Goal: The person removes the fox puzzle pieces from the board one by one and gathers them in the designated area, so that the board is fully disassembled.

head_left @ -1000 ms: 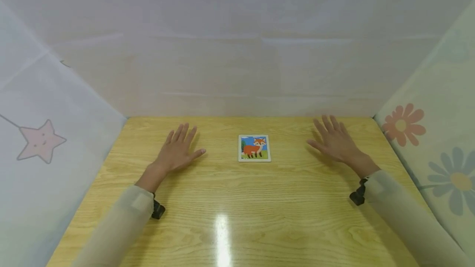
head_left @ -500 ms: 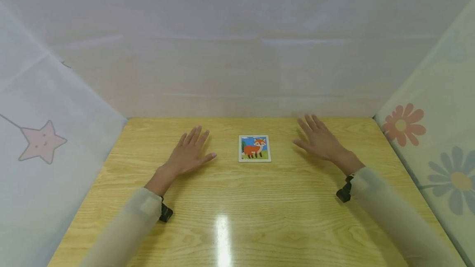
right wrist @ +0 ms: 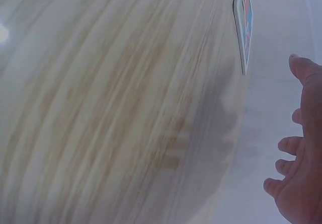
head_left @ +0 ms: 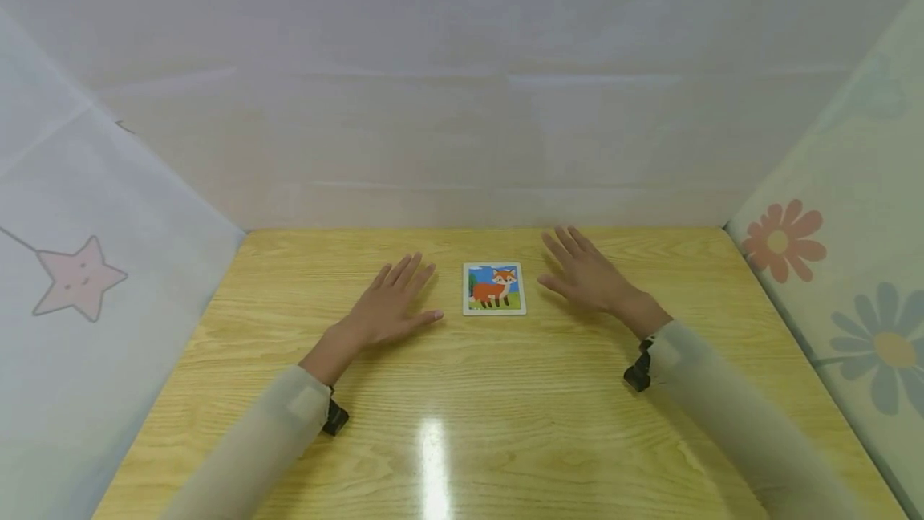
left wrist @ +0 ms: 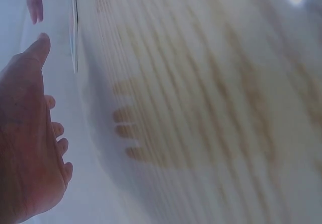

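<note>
A square picture puzzle of an orange fox, with a white border (head_left: 494, 289), lies flat on the wooden table (head_left: 505, 392). Just left of it, my left hand (head_left: 386, 307) hovers palm down with fingers straight and thumb pointing at the puzzle. On the other side my right hand (head_left: 592, 275) is held over the table the same way, its thumb close to the puzzle's right edge. Neither hand holds anything. Both wrist views show gaps between the hands and the tabletop, with shadows below; the puzzle (right wrist: 244, 27) appears there edge-on.
A pale cloth wall (head_left: 462, 127) stands along the table's far edge. Cloth sides rise at left and right, printed with a pink star (head_left: 81, 278) and flowers (head_left: 783, 241). Light glares off the near part of the table.
Both hands have moved inward toward the puzzle, the left hand rightward and the right hand leftward. The puzzle has stayed in place.
</note>
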Tool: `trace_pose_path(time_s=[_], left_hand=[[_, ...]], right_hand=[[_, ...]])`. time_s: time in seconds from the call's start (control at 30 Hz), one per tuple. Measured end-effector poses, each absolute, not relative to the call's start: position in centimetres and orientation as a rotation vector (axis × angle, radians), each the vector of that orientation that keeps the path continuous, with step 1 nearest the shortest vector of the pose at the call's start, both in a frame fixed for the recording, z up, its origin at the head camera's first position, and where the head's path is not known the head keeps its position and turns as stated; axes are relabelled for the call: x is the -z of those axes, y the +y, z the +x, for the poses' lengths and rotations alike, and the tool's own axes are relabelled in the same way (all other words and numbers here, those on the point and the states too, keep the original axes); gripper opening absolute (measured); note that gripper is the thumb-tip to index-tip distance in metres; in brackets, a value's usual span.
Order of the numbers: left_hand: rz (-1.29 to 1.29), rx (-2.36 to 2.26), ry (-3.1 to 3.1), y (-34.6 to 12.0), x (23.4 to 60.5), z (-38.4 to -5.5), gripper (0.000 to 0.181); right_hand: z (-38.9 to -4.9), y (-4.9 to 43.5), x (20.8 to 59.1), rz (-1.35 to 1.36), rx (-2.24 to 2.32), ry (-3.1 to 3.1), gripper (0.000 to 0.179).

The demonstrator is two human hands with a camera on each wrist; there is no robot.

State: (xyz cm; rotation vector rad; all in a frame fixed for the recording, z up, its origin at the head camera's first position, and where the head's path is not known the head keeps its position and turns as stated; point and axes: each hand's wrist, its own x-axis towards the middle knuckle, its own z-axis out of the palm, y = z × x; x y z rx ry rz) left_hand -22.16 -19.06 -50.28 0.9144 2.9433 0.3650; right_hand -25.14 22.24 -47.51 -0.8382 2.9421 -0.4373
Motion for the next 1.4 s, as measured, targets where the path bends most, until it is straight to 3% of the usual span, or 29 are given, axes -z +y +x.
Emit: trace_pose_path(time_s=[1.4], left_hand=[[1.181, -0.188, 2.741, -14.1, 49.1, -20.6, 0.086]], right_hand=[[-26.9, 15.2, 49.5, -1.058, 0.728, 2.794, 0.069]])
